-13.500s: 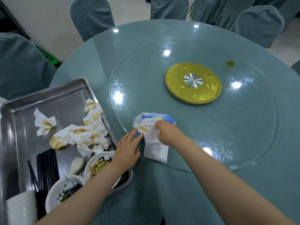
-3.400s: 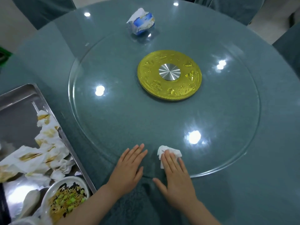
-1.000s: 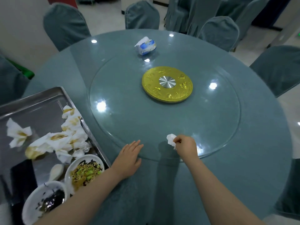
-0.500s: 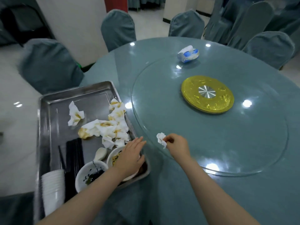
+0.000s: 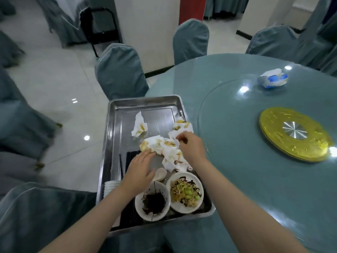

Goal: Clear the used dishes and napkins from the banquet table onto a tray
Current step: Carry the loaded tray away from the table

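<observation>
Tray [image 5: 116, 114] seated at table [image 5: 237, 179] near-left edge, overhanging. Two bowls [image 5: 186, 195] with food scraps held at tray's near end. Left hand [image 5: 140, 166] flat over tray, fingers straight, nothing gripped. Right hand [image 5: 189, 147] curled over soiled napkins [image 5: 164, 148]; pinch cannot be confirmed. Tissue pack [image 5: 272, 80] left on far glass turntable [image 5: 237, 136].

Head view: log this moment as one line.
right hand: over stained white napkin pile | left hand: open above rectangular steel tray | blue-white tissue pack: on table
</observation>
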Demonstrator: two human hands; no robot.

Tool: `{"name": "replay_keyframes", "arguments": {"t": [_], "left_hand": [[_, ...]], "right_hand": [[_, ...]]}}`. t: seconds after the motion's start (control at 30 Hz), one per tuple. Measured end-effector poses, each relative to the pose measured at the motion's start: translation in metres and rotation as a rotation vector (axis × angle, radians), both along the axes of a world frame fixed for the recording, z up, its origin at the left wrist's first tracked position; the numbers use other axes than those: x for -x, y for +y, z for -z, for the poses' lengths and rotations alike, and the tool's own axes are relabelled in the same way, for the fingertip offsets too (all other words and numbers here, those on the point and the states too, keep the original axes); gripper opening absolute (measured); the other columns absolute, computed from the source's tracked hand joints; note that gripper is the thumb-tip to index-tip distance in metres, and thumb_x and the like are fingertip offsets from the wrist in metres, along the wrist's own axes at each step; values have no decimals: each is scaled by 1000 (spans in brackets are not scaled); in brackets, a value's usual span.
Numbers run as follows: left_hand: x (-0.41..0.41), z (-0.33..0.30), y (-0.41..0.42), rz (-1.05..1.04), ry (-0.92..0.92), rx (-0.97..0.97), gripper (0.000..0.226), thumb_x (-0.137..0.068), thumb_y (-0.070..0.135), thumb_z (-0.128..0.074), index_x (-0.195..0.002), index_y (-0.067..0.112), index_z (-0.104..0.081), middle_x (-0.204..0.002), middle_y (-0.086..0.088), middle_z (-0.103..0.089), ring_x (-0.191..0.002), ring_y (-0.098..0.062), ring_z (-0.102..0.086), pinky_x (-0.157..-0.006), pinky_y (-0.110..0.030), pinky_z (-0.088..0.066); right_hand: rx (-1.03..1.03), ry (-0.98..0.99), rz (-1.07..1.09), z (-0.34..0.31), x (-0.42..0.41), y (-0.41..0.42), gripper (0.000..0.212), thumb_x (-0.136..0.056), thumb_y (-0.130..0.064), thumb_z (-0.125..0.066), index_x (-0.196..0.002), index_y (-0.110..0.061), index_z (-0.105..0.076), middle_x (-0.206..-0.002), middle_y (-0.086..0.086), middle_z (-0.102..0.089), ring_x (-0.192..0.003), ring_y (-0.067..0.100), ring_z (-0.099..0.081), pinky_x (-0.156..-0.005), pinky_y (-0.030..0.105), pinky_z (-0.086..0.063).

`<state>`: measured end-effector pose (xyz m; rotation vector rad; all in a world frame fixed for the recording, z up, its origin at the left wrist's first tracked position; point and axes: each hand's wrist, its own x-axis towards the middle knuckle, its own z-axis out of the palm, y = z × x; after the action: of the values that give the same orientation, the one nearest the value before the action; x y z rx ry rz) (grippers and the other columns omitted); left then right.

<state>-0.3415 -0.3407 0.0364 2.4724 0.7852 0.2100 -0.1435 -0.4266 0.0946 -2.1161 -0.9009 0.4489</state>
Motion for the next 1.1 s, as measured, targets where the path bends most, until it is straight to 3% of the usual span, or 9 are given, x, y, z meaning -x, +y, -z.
{"name": "replay_keyframes", "arguments": {"t": [0.13,0.3,0.37,0.67,0.83,0.97,1.03,1.1], "left_hand": [[21,-2,17,-86,-13,-12,58,-93,24,-52,-148,23,-32,-156,6,-27,-145,-11,-17,-121,-35,-14],[39,-1,30,-119,-23,-27,55,-95,23,-51,-147,21,-34,-156,3,-28,-145,-13,-19,-120,-31,-12],[44,1,34,-128,-27,-28,55,-95,22,-52,-147,20,-35,-156,3,-28,-145,-13,-19,-120,-31,-13],[54,12,41,-149,-30,-7,53,-95,21,-52,-146,19,-37,-156,3,-29,-145,-15,-21,-118,-29,-11],[70,15,57,-265,-11,40,54,-95,22,-54,-146,19,-38,-156,-2,-29,-146,-21,-20,-119,-39,-16],[86,18,70,-398,42,65,57,-94,24,-54,-147,15,-34,-158,-12,-22,-146,-29,-16,-120,-46,-15],[94,20,72,-482,56,149,61,-94,27,-54,-150,16,-30,-159,-14,-15,-146,-31,-13,-119,-47,-15],[100,22,72,-536,49,256,65,-95,30,-55,-151,19,-25,-161,-11,-7,-147,-30,-9,-118,-47,-15]], "right_hand": [[-84,-49,-25,-5,6,37,24,-91,-3,-51,-101,-16,-68,-97,-7,-65,-91,10,-58,-85,29,-51],[47,4,-182,-4,11,57,37,-101,-16,-43,-137,-17,-52,-139,0,-54,-128,15,-47,-103,24,-36],[88,17,-236,3,15,59,40,-102,-17,-40,-141,-19,-47,-144,-1,-49,-134,16,-42,-104,23,-31],[67,67,-118,15,21,36,36,-100,-19,-45,-135,-21,-54,-138,-7,-54,-129,11,-45,-97,18,-33],[96,10,-13,37,14,2,34,-98,-22,-49,-132,-23,-55,-134,-6,-55,-128,14,-46,-104,32,-40],[183,-43,48,62,11,-31,50,-95,-35,-51,-143,-25,-40,-144,-1,-44,-134,17,-38,-110,44,-36],[223,-23,59,72,14,-44,63,-91,-46,-51,-148,-32,-28,-144,0,-41,-133,19,-38,-108,45,-39],[257,-23,62,78,17,-52,67,-89,-48,-53,-148,-29,-28,-144,2,-39,-133,22,-37,-107,46,-40]]}}
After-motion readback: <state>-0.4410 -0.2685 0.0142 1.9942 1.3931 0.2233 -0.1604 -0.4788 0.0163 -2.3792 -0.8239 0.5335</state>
